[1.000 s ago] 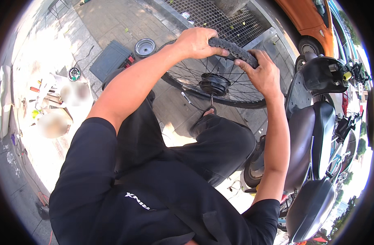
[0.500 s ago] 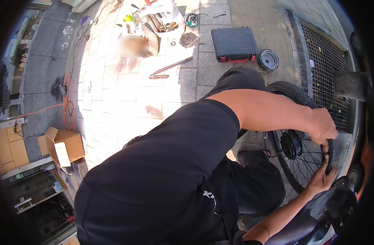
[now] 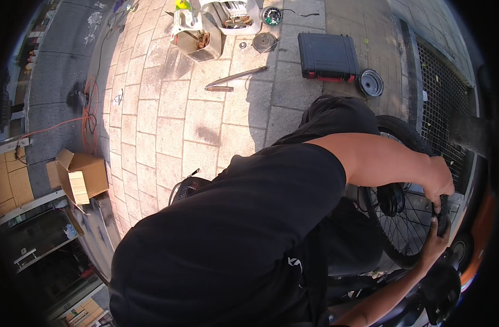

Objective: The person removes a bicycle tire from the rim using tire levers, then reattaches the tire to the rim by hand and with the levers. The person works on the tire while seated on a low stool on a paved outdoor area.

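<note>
A spoked wheel with a black knobbly tyre (image 3: 406, 133) and a dark, bulky hub (image 3: 391, 199) stands at my right. My left arm reaches across to it, and my left hand (image 3: 439, 179) is closed on the tyre at the outer edge, fingertips pressed down. Just below, my right hand (image 3: 436, 244) wraps the same stretch of tyre from the near side, its thumb pointing up towards the left fingers. The two hands almost meet there. What lies beneath the fingers is partly hidden. My dark-trousered knee (image 3: 336, 111) is bent beside the wheel.
Ahead lie a black tool case (image 3: 328, 54), a round metal drum (image 3: 370, 83), metal bars (image 3: 236, 79) and two tool-filled containers (image 3: 203, 50) (image 3: 252, 26). A floor grate (image 3: 443, 82) and post (image 3: 470, 131) stand right. A cardboard box (image 3: 88, 177) and orange cable (image 3: 87, 111) lie left.
The whole view has shifted, so the ground items sit further right and higher. Both hands stay on the same part of the tyre, with the right fingers slightly more wrapped round it.
</note>
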### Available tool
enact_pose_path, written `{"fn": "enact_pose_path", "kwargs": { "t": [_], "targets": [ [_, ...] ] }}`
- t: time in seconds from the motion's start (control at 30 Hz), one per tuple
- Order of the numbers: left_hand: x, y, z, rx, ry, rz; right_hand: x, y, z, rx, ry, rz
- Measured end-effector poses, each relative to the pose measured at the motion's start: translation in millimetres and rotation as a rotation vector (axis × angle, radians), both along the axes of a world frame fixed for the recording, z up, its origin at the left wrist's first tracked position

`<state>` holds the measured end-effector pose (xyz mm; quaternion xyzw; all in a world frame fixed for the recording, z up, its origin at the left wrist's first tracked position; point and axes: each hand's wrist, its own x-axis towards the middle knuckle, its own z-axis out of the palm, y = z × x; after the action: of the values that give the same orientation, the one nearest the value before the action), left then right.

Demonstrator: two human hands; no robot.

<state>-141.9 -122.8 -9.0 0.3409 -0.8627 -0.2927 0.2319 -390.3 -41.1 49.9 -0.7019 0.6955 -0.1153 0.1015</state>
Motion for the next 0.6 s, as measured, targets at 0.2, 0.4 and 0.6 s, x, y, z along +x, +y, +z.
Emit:
{"fn": "enact_pose_path", "kwargs": {
  "t": [0.2, 0.4, 0.6],
  "targets": [
    [174, -18, 12, 0.041, 0.326, 0.362, 20, -10, 10, 0.043, 0.053, 0.047],
    [409, 64, -196, 0.135, 0.900, 1.372, -40, -40, -11, -0.026, 0.125, 0.069],
    [556, 257, -385, 0.630, -0.206, 1.627, -68, -78, -6, 0.214, 0.113, -0.055]
  ]
}}
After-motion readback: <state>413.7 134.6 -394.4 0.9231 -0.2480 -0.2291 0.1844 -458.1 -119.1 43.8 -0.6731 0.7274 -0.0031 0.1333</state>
